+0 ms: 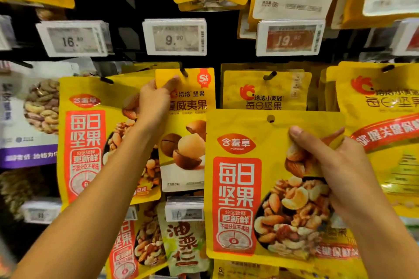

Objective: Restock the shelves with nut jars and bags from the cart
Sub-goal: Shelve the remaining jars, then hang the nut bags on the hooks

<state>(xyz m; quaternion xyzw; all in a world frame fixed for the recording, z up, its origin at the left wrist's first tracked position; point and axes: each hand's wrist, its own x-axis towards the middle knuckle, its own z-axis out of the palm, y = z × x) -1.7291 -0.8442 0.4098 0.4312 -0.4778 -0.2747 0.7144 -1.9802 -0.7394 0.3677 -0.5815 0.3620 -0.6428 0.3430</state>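
My right hand point(335, 165) grips a yellow mixed-nut bag point(256, 179) with a red label panel, held upright in front of the pegs, its hang hole free near the top edge. My left hand point(156, 99) pinches the top left corner of a yellow macadamia bag point(188, 129) that hangs on a black peg point(183, 72). A matching mixed-nut bag point(90, 138) hangs on the peg to the left, partly behind my left forearm.
Rows of yellow nut bags hang on black pegs above, to the right point(265, 90) and below. White price tags point(174, 37) line the rail between rows. A white and purple nut bag point(27, 115) hangs at the far left.
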